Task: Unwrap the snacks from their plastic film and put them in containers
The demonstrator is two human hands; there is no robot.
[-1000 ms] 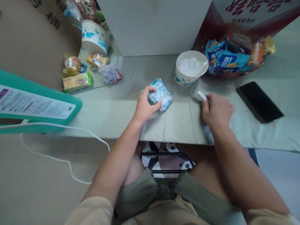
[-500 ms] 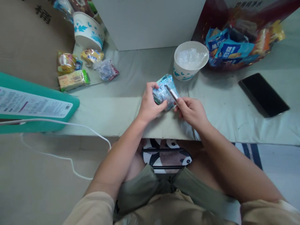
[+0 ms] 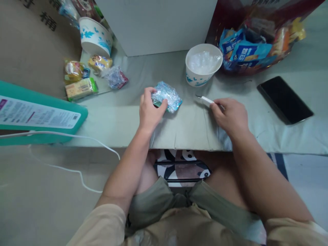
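My left hand (image 3: 151, 111) is closed on the near left side of a bundle of snack packets wrapped in clear plastic (image 3: 167, 96), thumb and fingers at its edge. The bundle is bluish and shiny with crinkled film. To its right, my right hand (image 3: 229, 114) grips a small utility knife (image 3: 207, 100) with a white handle, the dark blade pointing left and a little away from me. The blade is apart from the bundle. Beyond the knife stands a paper bowl (image 3: 190, 70) with blue leaf prints and crumpled clear plastic inside.
A basket of snack packets (image 3: 246, 51) stands at the back right, with a black phone (image 3: 285, 99) nearer. At left are loose snacks (image 3: 81, 89), a tilted paper bowl (image 3: 94, 36) and a green container (image 3: 74, 116). A white cable (image 3: 96, 138) hangs over the front edge.
The knife, held in my right hand, has moved right, off the wrapped bundle. My left hand has shifted left with the bundle, which now sits at a different angle.
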